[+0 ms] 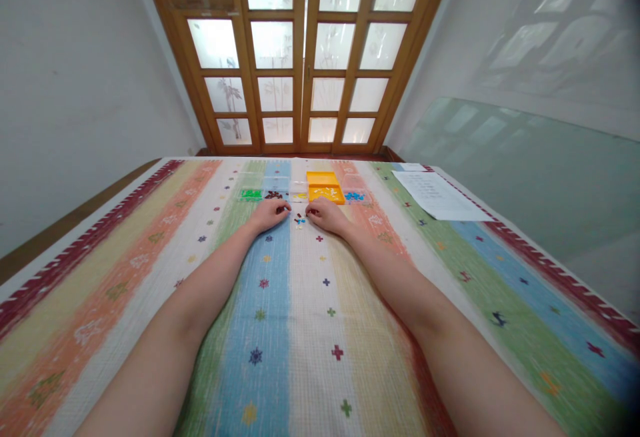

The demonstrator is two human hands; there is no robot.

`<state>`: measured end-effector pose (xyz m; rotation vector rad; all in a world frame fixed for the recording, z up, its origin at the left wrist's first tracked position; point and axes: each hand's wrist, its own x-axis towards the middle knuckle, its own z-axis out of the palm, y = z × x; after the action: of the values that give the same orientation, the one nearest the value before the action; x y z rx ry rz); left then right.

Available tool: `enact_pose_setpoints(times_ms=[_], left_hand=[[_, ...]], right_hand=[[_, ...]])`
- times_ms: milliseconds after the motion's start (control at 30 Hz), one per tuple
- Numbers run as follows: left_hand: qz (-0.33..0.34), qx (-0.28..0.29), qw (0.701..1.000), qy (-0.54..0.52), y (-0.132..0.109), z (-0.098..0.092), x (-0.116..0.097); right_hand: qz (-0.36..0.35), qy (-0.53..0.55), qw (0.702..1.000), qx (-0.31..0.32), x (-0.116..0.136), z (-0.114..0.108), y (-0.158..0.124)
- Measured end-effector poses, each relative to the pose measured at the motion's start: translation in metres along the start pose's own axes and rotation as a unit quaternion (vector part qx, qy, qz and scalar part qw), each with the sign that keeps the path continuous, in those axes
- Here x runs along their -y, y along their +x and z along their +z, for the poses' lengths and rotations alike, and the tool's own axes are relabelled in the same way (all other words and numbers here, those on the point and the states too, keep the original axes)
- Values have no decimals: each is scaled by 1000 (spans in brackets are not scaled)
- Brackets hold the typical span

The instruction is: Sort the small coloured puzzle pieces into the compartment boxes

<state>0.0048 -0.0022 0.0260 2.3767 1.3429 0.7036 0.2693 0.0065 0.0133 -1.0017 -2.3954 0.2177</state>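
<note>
Your small pieces (300,219) lie in a loose cluster on the counter (305,383), directly between your hands. Their colours are mixed: blue, dark reddish brown and whitish. Individual shapes are too small to tell. Your left hand (271,213) and right hand (323,215) are apart from each other, fingers curled; whether either grips a piece cannot be told.

Beyond your hands, note the row of sorted stock: green pieces (251,194), brown pieces (275,195), yellow pieces (300,195), an open orange box (323,177) of white pieces (328,192), and blue pieces (355,196).

A striped cloth (260,257) printed with crosses, stars and snowflakes covers the counter. Wood-framed doors (303,90) with frosted panes face you between pale walls. On your right, paper (440,195) bears lines of text, illegible here.
</note>
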Motion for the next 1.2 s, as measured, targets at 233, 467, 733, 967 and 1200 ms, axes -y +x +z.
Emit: enact_pose_setpoints(times_ms=[233,467,733,967,1200], left_hand=[[14,84,996,-24,-2,5,-18],[10,36,999,-12,0,5,-12],[-164,-163,973,11,4,-6,9],[-227,-220,947,54,5,-9,31],[-238,-198,949,62,9,-10,39]], right_hand=[[25,7,1000,-3,-7,-1,-2],[7,13,1000,9,-2,-1,-2],[-29,59,997,37,13,1,1],[-66,48,993,84,18,3,3],[-76,38,993,87,21,2,3]])
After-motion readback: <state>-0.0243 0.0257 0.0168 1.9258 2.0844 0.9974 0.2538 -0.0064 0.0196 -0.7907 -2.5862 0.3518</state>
